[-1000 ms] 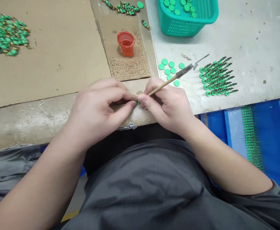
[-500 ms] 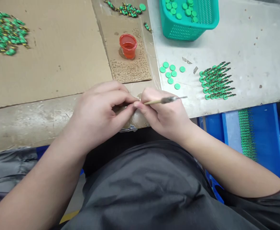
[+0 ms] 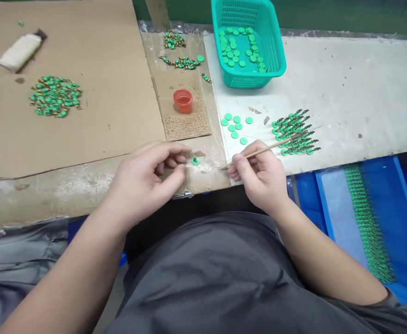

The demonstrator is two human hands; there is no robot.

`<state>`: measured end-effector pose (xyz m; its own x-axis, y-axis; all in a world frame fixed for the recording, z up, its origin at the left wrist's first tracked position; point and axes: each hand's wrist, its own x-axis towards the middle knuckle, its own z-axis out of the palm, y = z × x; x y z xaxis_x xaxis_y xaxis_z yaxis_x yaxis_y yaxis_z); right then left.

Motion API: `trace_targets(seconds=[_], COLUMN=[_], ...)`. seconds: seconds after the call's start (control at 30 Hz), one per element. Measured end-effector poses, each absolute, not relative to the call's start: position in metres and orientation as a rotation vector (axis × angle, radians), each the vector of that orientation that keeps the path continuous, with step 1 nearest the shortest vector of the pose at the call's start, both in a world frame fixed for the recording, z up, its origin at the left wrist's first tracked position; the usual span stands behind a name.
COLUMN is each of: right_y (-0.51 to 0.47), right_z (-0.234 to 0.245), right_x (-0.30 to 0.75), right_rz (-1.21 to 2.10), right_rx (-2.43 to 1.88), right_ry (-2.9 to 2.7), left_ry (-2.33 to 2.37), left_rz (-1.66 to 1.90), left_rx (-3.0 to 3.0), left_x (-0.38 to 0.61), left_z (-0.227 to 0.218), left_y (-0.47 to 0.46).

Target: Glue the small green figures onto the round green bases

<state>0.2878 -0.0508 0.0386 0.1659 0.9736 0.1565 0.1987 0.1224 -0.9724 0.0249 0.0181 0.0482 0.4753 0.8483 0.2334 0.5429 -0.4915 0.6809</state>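
Observation:
A small green disc [image 3: 195,161] with a dark piece on top lies on the table edge between my hands. My left hand [image 3: 151,174] rests just left of it, thumb and fingers apart, holding nothing. In my right hand [image 3: 259,174] is a thin wooden stick [image 3: 264,149] with a dark upper end, pinched between thumb and fingers; its lower tip points left toward the table. Beyond my hands, a small red cup [image 3: 183,101] of liquid stands on a speckled piece of cardboard [image 3: 186,132]. Several loose green discs [image 3: 237,126] lie ahead of my right hand.
A green plastic basket [image 3: 248,80] holds many discs. Rows of discs with dark twisted pieces [image 3: 294,134] stand at right. Green-and-yellow small parts [image 3: 55,96] are heaped on cardboard [image 3: 113,93], near a white bottle-like object [image 3: 21,52]. A blue tray [image 3: 387,208] sits lower right.
My hands, which were together at the fingertips, have moved apart. The green disc with its dark piece now shows between them. The stick has swung lower-tip-left, and the view takes in more of the table.

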Motion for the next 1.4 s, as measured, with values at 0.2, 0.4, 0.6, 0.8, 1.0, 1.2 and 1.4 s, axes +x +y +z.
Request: trace_targets(seconds=[0.2, 0.4, 0.6, 0.8, 1.0, 1.2, 1.4], right_y=[-0.045, -0.043, -0.024, -0.015, -0.020, -0.021, -0.017], right_z=[0.039, 0.039, 0.041, 0.036, 0.034, 0.035, 0.034], right_x=[0.288, 0.293, 0.283, 0.277, 0.279, 0.278, 0.275], right_rz=[0.956, 0.953, 0.808, 0.755, 0.843, 0.826, 0.677], right_rx=[-1.279, -1.264, -1.189, -1.203, -1.217, -1.220, -1.166], right_ry=[-1.274, -1.392, -1.635, -1.732, -1.625, -1.623, -1.782], left_ry=[1.227, 1.070, 1.040, 1.112, 1.092, 1.134, 1.083], left_rz=[0.824, 0.731, 0.712, 0.749, 0.734, 0.741, 0.804], left_rx=[2.246, 2.307, 2.379, 2.358, 2.293, 2.307, 2.326], left_x=[0.043, 0.030, 0.028, 0.034, 0.034, 0.034, 0.036], left_z=[0.046, 0.053, 0.050, 0.048, 0.046, 0.045, 0.042], left_y=[0.012, 0.021, 0.028, 0.024, 0.023, 0.021, 0.020])
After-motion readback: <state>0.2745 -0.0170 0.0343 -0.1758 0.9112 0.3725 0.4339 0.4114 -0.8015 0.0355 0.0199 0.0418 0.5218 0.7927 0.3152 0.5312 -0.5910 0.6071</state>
